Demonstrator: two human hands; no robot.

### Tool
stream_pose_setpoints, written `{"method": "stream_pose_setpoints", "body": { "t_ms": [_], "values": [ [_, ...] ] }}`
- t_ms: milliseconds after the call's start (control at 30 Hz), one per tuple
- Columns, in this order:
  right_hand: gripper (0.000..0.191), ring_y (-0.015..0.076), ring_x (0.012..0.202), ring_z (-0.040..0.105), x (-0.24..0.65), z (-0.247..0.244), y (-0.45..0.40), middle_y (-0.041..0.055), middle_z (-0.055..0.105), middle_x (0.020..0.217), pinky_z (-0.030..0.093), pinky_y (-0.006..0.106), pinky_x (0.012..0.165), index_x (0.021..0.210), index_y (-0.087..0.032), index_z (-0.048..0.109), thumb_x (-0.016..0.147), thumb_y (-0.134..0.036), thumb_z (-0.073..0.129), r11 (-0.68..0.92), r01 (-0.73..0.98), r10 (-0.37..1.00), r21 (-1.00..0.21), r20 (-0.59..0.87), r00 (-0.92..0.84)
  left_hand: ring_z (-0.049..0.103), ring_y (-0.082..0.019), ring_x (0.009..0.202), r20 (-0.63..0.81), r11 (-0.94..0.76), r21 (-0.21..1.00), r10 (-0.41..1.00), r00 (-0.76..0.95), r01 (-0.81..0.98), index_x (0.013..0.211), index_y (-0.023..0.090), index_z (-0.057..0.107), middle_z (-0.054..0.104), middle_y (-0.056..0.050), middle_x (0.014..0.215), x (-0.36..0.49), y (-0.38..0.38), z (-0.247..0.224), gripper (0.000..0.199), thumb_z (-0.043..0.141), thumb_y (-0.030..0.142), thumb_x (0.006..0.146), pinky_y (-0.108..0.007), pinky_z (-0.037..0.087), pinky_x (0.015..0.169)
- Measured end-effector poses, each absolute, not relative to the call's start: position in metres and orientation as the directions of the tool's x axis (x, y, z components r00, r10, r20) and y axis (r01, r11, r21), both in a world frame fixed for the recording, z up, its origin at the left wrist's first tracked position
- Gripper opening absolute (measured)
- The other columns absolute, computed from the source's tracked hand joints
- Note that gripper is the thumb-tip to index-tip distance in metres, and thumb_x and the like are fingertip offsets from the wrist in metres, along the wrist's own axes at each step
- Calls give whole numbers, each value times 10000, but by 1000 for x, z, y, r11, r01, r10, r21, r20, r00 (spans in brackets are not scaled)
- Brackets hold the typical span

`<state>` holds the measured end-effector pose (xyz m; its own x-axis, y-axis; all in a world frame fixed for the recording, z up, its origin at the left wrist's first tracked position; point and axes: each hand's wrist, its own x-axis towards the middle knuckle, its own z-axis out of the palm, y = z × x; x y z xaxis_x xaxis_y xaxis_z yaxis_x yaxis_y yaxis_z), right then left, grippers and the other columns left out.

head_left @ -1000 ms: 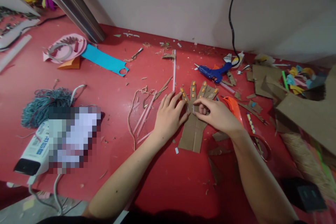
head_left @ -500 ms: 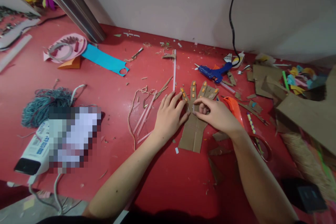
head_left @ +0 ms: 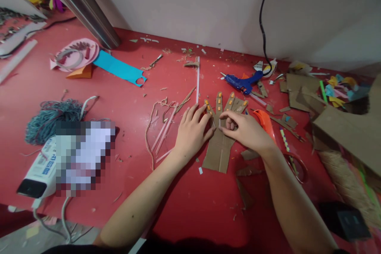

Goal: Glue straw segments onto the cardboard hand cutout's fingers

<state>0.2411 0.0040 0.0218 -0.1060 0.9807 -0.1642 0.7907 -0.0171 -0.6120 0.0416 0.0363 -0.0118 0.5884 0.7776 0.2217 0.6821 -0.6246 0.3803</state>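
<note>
A brown cardboard hand cutout [head_left: 216, 154] lies flat on the red table, with short orange straw pieces [head_left: 220, 102] fixed along its fingers. My left hand [head_left: 193, 129] rests over the cutout's left edge, thumb and index finger closed around a short clear straw piece [head_left: 213, 123]. From the other side, my right hand [head_left: 248, 131] pinches another short clear straw piece [head_left: 220, 122] between thumb and index finger, upon the cardboard palm. Its other fingers are curled in. Fingertips partly hide both small pieces.
Behind the cutout lies a blue glue gun [head_left: 242, 82] with a black cord. Orange-handled scissors [head_left: 264, 125] sit beside my right wrist. Pink straws [head_left: 166, 127] and string lie left. Cardboard scraps [head_left: 306, 91] crowd the right; teal yarn [head_left: 53, 121] and a power bank [head_left: 38, 170] are far left.
</note>
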Motion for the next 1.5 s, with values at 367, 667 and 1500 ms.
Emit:
{"method": "stream_pose_setpoints", "body": {
  "t_ms": [367, 667, 1500],
  "values": [
    [203, 145, 658, 576, 241, 19, 5, -31, 597, 707, 431, 285, 656, 1016, -238, 609, 822, -263, 664, -57, 789, 980, -612, -185, -73, 437, -334, 1429, 216, -616, 392, 783, 583, 683, 1229, 171, 625, 565, -119, 1476, 42, 36, -11, 342, 656, 370, 953, -507, 384, 1199],
    [195, 147, 654, 584, 240, 20, 5, -34, 600, 696, 439, 287, 653, 1014, -241, 613, 828, -257, 669, -73, 769, 978, -635, -195, -69, 439, -336, 1426, 220, -617, 391, 783, 582, 683, 1224, 165, 628, 569, -117, 1475, 42, 36, -11, 338, 656, 364, 953, -505, 384, 1198],
    [196, 153, 688, 587, 241, 23, 5, -21, 601, 716, 444, 280, 668, 1035, -230, 620, 844, -266, 639, -23, 804, 975, -594, -193, -115, 440, -336, 1431, 206, -617, 392, 782, 588, 682, 1238, 186, 615, 576, -119, 1463, 42, 36, -8, 328, 637, 363, 963, -524, 390, 1193]
  ]
}}
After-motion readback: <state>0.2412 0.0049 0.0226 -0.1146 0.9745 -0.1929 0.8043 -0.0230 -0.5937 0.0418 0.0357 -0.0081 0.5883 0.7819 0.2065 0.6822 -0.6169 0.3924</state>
